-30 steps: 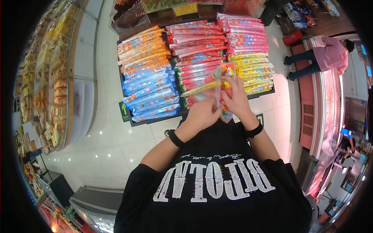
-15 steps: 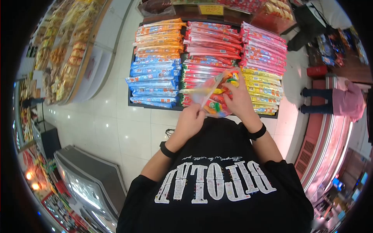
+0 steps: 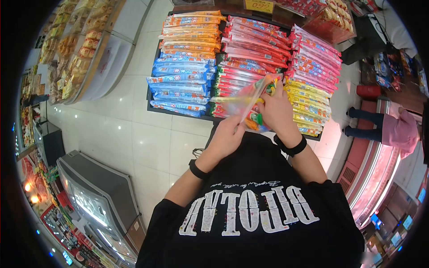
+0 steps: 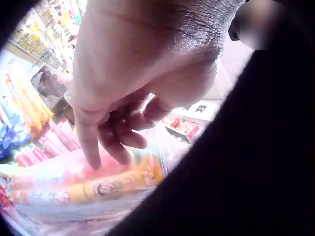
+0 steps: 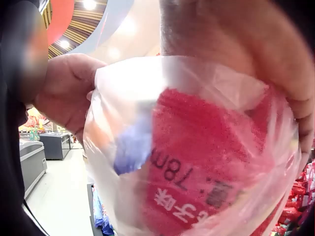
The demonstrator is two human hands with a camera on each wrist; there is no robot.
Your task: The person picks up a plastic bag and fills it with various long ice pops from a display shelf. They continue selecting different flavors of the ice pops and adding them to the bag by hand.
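Observation:
A clear plastic bag (image 3: 243, 99) is held in front of the shirt, between both hands. Inside it are colourful packs; one with green, yellow and orange (image 3: 255, 118) shows near its front. In the right wrist view, a pink pack (image 5: 197, 162) with printed lettering fills the bag. My left hand (image 3: 227, 138) pinches the bag's near edge, fingers bent. Its fingers hang over a long orange-yellow pack (image 4: 113, 187) in the left wrist view. My right hand (image 3: 279, 114) grips the bag's other side, fingers curled round it and partly hidden.
Beyond the hands, a low black display holds rows of orange packs (image 3: 192, 31), blue packs (image 3: 181, 85), red packs (image 3: 254, 40), pink packs (image 3: 315, 62) and yellow packs (image 3: 308, 105). A bread shelf (image 3: 85, 49) stands left, a freezer (image 3: 96, 196) lower left. A person (image 3: 397, 129) stands right.
My left hand has drawn apart from the right hand, then come slightly back, still at the bag's edge. The bag looks spread wider. The head view has shifted, so the display appears further right.

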